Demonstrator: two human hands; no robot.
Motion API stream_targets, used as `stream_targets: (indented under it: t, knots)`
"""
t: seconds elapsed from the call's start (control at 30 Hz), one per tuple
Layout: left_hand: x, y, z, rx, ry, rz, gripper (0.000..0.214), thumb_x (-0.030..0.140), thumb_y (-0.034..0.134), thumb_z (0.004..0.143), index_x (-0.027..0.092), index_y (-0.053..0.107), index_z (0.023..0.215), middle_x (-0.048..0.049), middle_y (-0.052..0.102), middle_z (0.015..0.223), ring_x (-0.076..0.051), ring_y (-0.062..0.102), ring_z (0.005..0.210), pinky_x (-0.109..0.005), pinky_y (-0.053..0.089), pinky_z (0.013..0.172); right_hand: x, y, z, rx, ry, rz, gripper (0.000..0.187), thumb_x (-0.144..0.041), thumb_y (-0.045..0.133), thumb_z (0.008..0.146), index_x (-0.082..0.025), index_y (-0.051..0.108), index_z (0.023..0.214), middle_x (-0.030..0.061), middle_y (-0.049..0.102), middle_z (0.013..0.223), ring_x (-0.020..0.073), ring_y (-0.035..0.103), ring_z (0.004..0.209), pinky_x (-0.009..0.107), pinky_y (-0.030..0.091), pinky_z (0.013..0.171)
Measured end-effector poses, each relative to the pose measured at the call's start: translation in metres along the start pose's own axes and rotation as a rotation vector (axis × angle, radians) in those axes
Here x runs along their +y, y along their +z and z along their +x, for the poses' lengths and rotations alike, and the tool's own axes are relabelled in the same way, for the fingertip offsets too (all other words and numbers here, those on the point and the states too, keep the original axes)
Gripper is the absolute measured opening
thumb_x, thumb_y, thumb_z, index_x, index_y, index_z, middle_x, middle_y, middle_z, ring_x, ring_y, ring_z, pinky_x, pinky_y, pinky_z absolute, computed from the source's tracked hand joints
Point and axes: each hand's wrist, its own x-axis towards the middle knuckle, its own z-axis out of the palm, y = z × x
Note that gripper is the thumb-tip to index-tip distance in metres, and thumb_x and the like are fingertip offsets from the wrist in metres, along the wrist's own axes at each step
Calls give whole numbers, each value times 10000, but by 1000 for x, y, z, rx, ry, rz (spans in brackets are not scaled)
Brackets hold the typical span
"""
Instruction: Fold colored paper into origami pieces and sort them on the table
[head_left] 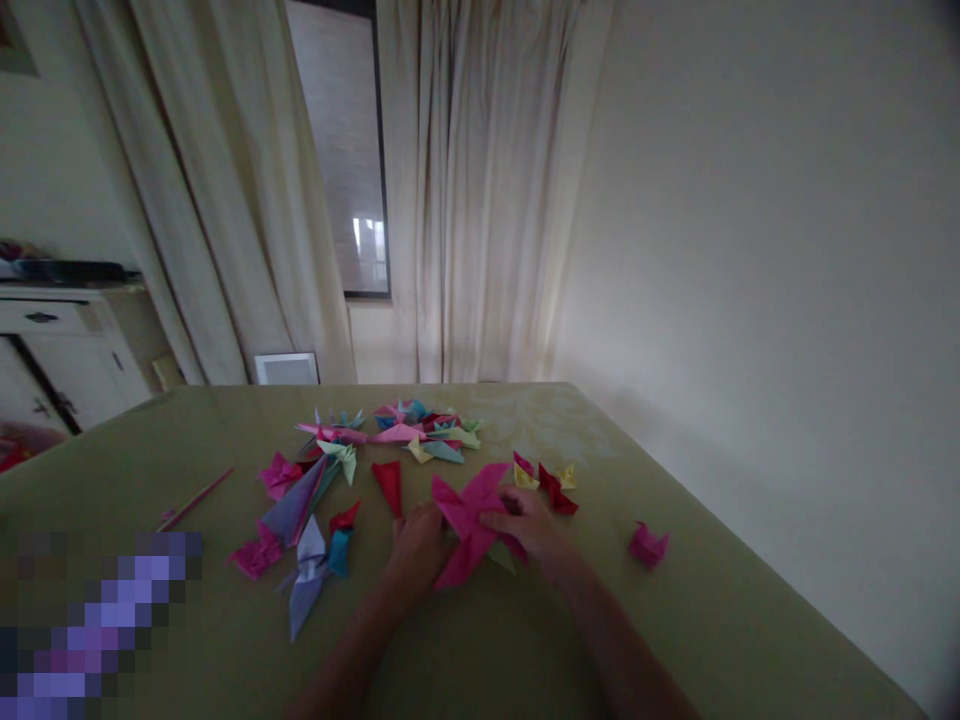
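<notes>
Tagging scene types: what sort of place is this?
Likely a home room: long curtains, a white cabinet, and a green table of origami, where left hand and right hand hold a pink paper piece.

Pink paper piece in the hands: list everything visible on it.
The pink paper piece is folded magenta paper, thin and matte, with pointed flaps spreading like a star. It sits low over the green tablecloth, mid-table. The left hand holds its lower left edge; the right hand pinches its right side. Contact with the cloth: unclear.
</notes>
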Motion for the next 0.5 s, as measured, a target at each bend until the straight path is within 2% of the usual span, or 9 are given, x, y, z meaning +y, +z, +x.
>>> stream_targets:
  t: [0.1, 0.17, 0.27, 0.37, 0.43, 0.5]
  knots:
    - [1, 3, 2, 13, 97, -112, 205, 321, 587, 930, 236, 773, 927, -121, 785, 1042, -315, 721, 1043, -426, 548, 923, 5, 4, 0, 2, -28, -110, 294, -393, 947, 645, -197, 741, 718, -17, 706, 715, 184, 634, 684, 277, 486, 638]
    - [1, 5, 2, 58, 134, -175, 254, 281, 589, 919, 228, 763, 1097, -124, 752, 1173, -290, 702, 1102, -410, 557, 984, 9, 4, 0, 23, -44, -164, 279, -375, 944, 637, -198, 736, 697, -9, 700, 723, 192, 630, 708, 282, 485, 656]
    - [1, 7, 2, 233, 107, -310, 625, 183, 648, 808, 193, 602, 1431, -178, 580, 1468, -316, 599, 1321, -475, 502, 1131, 11, 1, 2, 66, -72, -205, 289, -395, 944, 626, -202, 740, 695, 17, 719, 801, 217, 656, 782, 302, 510, 707]
    - [3, 5, 4, 384, 75, -540, 855, 144, 715, 669, 204, 527, 1501, -192, 429, 1624, -352, 524, 1434, -515, 480, 1174, 10, -2, 4, 74, -94, -206, 301, -443, 928, 648, -209, 769, 750, 43, 748, 912, 239, 688, 865, 324, 533, 758]
    - [6, 2, 6, 357, 31, -745, 826, 202, 769, 649, 203, 578, 1452, -186, 524, 1579, -353, 603, 1367, -510, 529, 1129, 10, -2, 4, 60, -94, -197, 309, -464, 919, 660, -210, 771, 754, 37, 746, 873, 236, 690, 830, 328, 533, 746]
    - [10, -1, 6, 294, -30, -908, 639, 326, 818, 679, 176, 704, 1290, -173, 730, 1343, -347, 721, 1194, -501, 600, 1029, 10, -1, 4, 44, -80, -178, 328, -476, 920, 660, -205, 737, 692, 13, 713, 746, 214, 662, 720, 315, 513, 684]
